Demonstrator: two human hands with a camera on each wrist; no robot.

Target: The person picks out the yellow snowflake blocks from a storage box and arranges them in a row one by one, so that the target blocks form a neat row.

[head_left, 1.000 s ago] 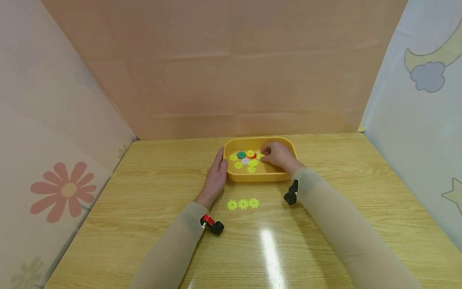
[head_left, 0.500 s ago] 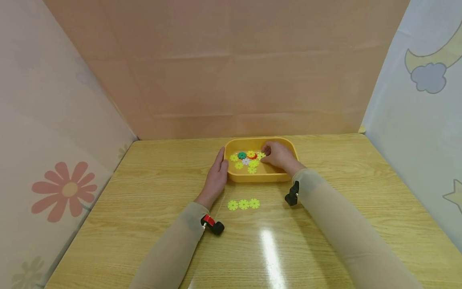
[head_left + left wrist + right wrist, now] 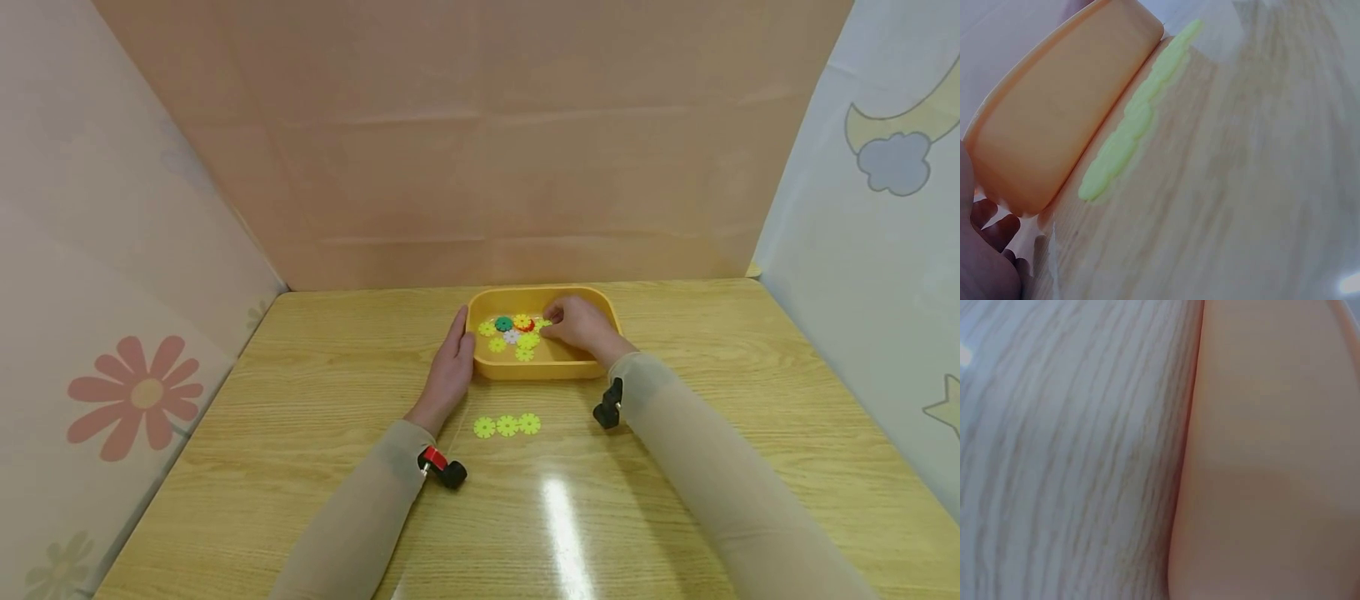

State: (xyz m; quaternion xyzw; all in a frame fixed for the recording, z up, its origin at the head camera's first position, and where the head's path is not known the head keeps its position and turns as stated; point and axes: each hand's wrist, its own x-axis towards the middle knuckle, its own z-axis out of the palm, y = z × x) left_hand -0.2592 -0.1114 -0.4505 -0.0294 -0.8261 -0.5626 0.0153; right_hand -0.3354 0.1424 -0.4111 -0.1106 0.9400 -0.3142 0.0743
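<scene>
A yellow-orange tray [image 3: 536, 370] sits on the table with several flower-shaped plastic discs inside. My left hand [image 3: 447, 367] rests against the tray's left end, its fingers extended along the outer wall. Inside the tray, my right hand [image 3: 577, 325] pinches a yellow-green flower disc [image 3: 543, 323] at its fingertips, partly hidden by the fingers. Left of it lie a green disc [image 3: 503, 323], a white disc [image 3: 512, 337], a yellow disc [image 3: 522, 321] over a red disc [image 3: 529, 326], and more yellow-green discs [image 3: 528, 340].
In front of the tray, three yellow-green discs [image 3: 507, 426] lie in a touching row on the wooden table [image 3: 337, 375]. A plain pinkish-brown panel [image 3: 480, 167] stands behind, with printed side panels at left and right.
The disc at the right fingertips tilts slightly as the fingers work on it. Both hands, the tray and the row on the table stay in place.
</scene>
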